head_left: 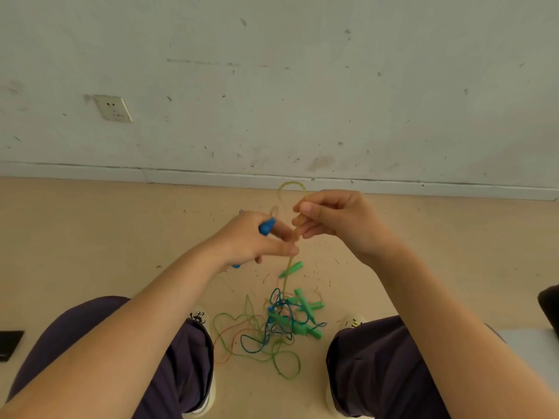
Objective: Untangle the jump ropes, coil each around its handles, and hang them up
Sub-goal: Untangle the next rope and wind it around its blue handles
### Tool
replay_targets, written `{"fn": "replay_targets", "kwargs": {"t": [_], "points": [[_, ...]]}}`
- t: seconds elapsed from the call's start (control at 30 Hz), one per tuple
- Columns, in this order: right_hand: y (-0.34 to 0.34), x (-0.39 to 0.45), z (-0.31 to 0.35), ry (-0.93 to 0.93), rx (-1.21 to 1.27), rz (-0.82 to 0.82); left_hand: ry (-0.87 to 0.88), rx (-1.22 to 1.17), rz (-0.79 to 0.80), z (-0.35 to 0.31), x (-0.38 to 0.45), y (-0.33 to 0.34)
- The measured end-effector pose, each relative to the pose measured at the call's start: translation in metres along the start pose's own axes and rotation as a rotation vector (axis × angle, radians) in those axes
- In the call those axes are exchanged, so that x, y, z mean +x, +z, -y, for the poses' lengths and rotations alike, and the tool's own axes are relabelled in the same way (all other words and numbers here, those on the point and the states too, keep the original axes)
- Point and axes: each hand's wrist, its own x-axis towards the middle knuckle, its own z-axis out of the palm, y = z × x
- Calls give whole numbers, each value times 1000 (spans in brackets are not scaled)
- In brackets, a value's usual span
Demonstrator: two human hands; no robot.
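We log: left hand (251, 237) closed around blue handle (266, 226); right hand (329, 220) pinching yellow-green rope (291, 261), which hangs below our grip to the tangled ropes (272, 328) on the floor (90, 237).

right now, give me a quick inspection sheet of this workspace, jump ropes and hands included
surface: tan floor, scattered with small dark specks
job's things: tangled pile of green, blue and orange jump ropes on the floor between the feet, several green plastic handles in it; a yellow-green rope strand rises from the pile to the hands
clutter: black flat object at the left edge
grippers: left hand holds a blue plastic handle and touches the strand; right hand pinches the strand
cables: nothing seen
surroundings: scuffed white wall with a white wall socket; no hook in view
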Motion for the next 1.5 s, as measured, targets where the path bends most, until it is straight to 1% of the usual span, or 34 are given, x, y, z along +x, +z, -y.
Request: {"fn": "replay_targets", "kwargs": {"t": [0.03, 0.1, 0.17, 0.23, 0.3, 0.33, 0.4, 0.43, 0.5, 0.57, 0.63, 0.7, 0.77, 0.83, 0.9, 0.93, 0.97, 1.03, 1.1, 1.13, 1.2, 1.27, 1.33, 1.4, 1.47, 1.5], "points": [[0, 0, 2, -11, 17, -26, -4, 87, 33, 3, 1, 4], [-1, -1, 5, -26, 29, -64, 11, 148, 56, 5, 0, 10], [-2, -1, 6, -29, 51, -88, 35, 90, 27, 2, -2, 11], [-5, 0, 4, -16, 30, -81, 73, -6, -70, -3, -3, 10], [-8, 1, 1, 30, -97, -16, 66, -138, -172, -9, -4, 6], [-9, 1, -2, 68, -218, 43, 63, -217, -199, -11, -5, 3], [-8, 1, -8, 148, -471, 190, 94, -393, -192, -15, -7, -3], [-6, 0, -12, 173, -558, 240, 116, -467, -174, -15, -7, -5], [1, 0, -17, 164, -664, 263, 129, -550, -164, -14, -6, -9], [5, 2, -19, 153, -681, 238, 124, -577, -177, -12, -4, -10], [7, 3, -17, 144, -593, 233, 117, -580, -188, -11, -3, -9], [8, 2, -13, 96, -388, 205, 85, -521, -207, -11, -3, -9], [7, 2, -6, 31, -136, 139, 23, -354, -201, -10, -4, -8], [6, 2, 0, -10, 75, 44, -14, -149, -96, -8, -5, -3], [2, 3, 5, -39, 240, -37, 2, 67, 16, 0, -4, 3], [-1, 3, 8, -61, 305, -65, 24, 176, 34, 4, -3, 6], [-4, 2, 10, -87, 352, -87, 41, 235, 23, 8, -1, 8], [-10, 2, 15, -129, 403, -125, 60, 212, -16, 10, 0, 10], [-12, 2, 14, -113, 401, -145, 86, 94, -70, 6, 0, 11], [-12, 3, 11, -82, 361, -146, 96, 10, -104, 3, 0, 11], [-9, 4, 4, 7, 200, -106, 113, -149, -170, -3, -1, 8], [-5, 3, -3, 100, -17, 8, 112, -287, -219, -8, -2, 3], [0, 0, -7, 172, -238, 174, 124, -494, -220, -12, -2, -3], [5, -1, -14, 196, -468, 296, 135, -736, -225, -14, -1, -11], [9, -1, -19, 170, -674, 316, 135, -884, -256, -14, 0, -21], [10, -1, -20, 163, -686, 301, 140, -896, -269, -13, 1, -25]]}}
